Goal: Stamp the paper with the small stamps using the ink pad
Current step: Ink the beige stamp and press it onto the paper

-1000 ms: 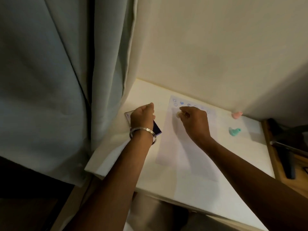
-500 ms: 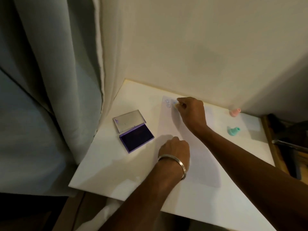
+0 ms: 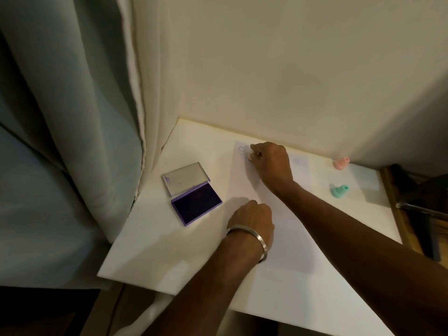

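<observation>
closest to me, the person's left hand (image 3: 252,218), a silver bangle (image 3: 252,235) on its wrist, is curled into a loose fist resting on the near left part of the sheet of paper (image 3: 286,229); nothing shows in its grasp. the paper lies flat on the white table (image 3: 155,243), running away toward the wall. just left of that hand, off the paper, sits the purple ink pad (image 3: 196,206), open, its clear lid (image 3: 185,178) folded back flat on the far side. further on, the right hand (image 3: 272,166) reaches across to the paper's far left corner, fingertips pinched together around a small pale stamp (image 3: 252,157) pressed down on the sheet; only a sliver of it shows. two faint smiley prints (image 3: 241,152) sit just left of it. off to the right, well apart from the paper, a teal stamp (image 3: 339,190) lies nearer and a pink stamp (image 3: 341,162) sits by the wall (image 3: 278,69).
</observation>
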